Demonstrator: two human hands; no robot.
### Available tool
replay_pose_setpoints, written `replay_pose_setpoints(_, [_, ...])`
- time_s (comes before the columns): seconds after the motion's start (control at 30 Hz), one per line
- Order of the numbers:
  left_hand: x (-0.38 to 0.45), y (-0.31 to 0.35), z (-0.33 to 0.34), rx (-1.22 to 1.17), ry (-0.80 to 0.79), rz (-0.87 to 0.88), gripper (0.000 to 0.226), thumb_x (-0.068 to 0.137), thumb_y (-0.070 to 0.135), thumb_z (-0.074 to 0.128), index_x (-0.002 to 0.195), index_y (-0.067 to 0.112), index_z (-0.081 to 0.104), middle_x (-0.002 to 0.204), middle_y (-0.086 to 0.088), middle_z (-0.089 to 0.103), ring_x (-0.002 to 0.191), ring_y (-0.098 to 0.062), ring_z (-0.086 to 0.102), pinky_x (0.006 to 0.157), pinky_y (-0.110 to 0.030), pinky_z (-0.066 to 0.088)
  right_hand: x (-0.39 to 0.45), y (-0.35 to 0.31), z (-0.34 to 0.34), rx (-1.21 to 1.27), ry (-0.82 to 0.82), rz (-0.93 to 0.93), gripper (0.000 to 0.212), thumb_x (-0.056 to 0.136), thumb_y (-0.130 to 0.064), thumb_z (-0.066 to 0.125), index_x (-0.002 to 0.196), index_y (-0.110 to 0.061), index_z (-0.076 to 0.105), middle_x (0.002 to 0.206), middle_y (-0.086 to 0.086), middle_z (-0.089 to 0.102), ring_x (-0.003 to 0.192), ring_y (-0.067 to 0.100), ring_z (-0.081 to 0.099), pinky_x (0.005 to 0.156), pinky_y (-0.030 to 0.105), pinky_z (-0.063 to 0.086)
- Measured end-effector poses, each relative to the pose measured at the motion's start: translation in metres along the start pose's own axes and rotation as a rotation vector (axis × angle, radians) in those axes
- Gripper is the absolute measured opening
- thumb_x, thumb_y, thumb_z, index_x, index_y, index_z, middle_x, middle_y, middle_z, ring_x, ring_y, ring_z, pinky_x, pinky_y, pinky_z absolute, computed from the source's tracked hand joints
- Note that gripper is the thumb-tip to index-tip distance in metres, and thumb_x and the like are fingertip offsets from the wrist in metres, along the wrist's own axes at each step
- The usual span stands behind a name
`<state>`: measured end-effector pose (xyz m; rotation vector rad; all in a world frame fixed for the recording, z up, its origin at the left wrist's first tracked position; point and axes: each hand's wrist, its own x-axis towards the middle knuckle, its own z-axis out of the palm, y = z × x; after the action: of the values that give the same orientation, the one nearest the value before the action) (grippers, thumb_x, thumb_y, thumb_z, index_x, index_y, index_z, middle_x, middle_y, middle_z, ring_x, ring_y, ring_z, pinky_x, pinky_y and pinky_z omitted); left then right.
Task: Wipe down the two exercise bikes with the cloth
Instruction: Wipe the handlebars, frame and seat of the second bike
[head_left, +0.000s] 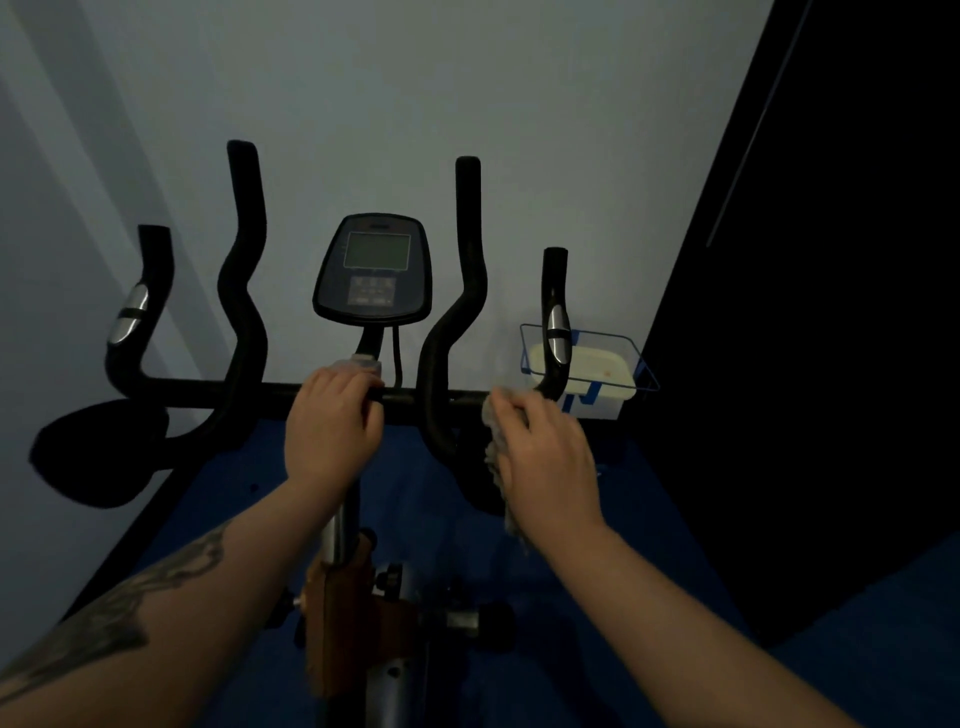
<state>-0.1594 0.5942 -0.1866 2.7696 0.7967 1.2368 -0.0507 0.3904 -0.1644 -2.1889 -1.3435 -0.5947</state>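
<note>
An exercise bike's black handlebar (208, 392) runs across the middle, with curved grips rising from it and a console (373, 270) at the centre. My left hand (332, 415) grips the crossbar just below the console stem. My right hand (545, 457) holds a grey cloth (493, 457) against the right end of the bar, near the outer grip with a silver pulse sensor (557, 335). The cloth hangs down under my palm. Only this one bike is in view.
A pale wall stands close behind the bike. A blue wire basket (639, 364) with a cream tub sits at the right, beside a dark panel (831, 260). The floor (649, 499) is blue. The bike's orange frame and adjusting knobs (467, 618) lie below.
</note>
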Motion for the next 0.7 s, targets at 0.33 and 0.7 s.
replay_pose_setpoints(0.33, [0.002,-0.001,-0.003,-0.025,-0.030,0.010,0.014,0.081,0.005,0.064,0.094,0.008,0.069,0.098,-0.006,0.068,0.093,-0.022,0.059,0.090,-0.034,0.043,0.028,-0.003,0.008,0.038,-0.054,0.110,0.040,0.087,-0.008,0.060,0.126,-0.009,0.059,0.113,0.007,0.057,0.100,0.024,0.052,0.085,0.033,0.039])
replay_pose_setpoints(0.7, [-0.002,-0.009,-0.011,-0.010,-0.179,0.090,0.034,0.080,0.021,0.054,0.109,0.009,0.064,0.115,-0.006,0.064,0.114,-0.023,0.054,0.106,-0.034,0.036,0.010,0.000,0.004,0.028,-0.029,0.056,0.059,0.072,0.003,0.073,0.129,-0.004,0.059,0.110,0.012,0.061,0.092,0.027,0.058,0.080,0.039,0.050])
